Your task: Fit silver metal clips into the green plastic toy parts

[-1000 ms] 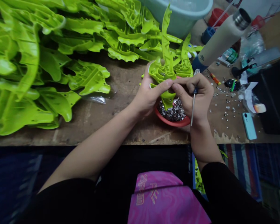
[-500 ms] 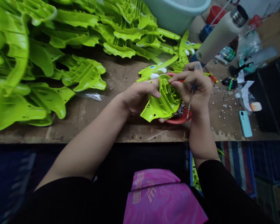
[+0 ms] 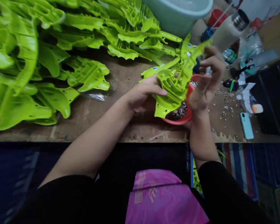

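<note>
Shell [image 3: 170,101] – clamped in left hand [image 3: 142,97] | right hand [image 3: 201,91] – around screwdriver [image 3: 208,71] | gap between bowl [image 3: 188,116] and bench edge [image 3: 140,139]

1. Bare tabletop [image 3: 121,74] is running between the green pile [image 3: 84,39] and your left hand [image 3: 142,94], leaving passage.
2. The green part [image 3: 171,91] you are holding is overhanging the red bowl [image 3: 177,122], blocking much of its mouth.
3. The bottle [image 3: 226,36] is standing beyond your right hand [image 3: 203,85].
4. To the right, metal bits [image 3: 226,108] are littering your way.
</note>
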A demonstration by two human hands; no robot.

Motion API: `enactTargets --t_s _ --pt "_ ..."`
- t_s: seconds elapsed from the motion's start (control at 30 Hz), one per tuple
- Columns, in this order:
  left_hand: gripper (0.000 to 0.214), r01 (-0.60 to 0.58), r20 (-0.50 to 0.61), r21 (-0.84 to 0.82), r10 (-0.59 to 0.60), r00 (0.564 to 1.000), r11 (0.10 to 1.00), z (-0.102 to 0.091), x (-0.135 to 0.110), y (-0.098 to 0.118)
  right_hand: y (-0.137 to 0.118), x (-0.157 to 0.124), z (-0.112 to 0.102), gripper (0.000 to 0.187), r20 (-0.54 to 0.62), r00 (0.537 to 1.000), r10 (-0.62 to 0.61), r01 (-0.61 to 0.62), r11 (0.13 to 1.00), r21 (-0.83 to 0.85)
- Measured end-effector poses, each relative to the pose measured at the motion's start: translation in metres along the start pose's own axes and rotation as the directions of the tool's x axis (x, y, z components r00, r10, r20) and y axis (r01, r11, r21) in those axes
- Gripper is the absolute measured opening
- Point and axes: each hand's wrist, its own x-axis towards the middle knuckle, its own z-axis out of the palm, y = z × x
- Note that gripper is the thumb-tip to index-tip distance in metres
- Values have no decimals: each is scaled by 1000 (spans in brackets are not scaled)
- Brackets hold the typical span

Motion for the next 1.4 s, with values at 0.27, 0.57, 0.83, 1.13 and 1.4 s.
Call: enactTargets --t_s 0.27,0.57,0.83,1.13,1.4 --pt "52 -169 -245 77 183 952 983 -6 12 -11 9 -4 -10 59 52 998 47 -43 996 -80" --pt "52 -195 -231 203 240 943 960 -15 16 -16 4 -4 -8 53 278 960 25 18 988 -153" --pt "42 -225 -239 244 283 929 943 -13 15 -15 8 -3 -7 54 133 991 -9 30 987 -161" --pt "47 -261 -143 255 303 942 931 -14 14 -17 13 -1 -4 60 11 996 85 -83 990 -117" --pt "53 -329 -125 365 396 910 871 -15 16 -22 24 -1 -4 61 -18 982 189 -190 981 -27"
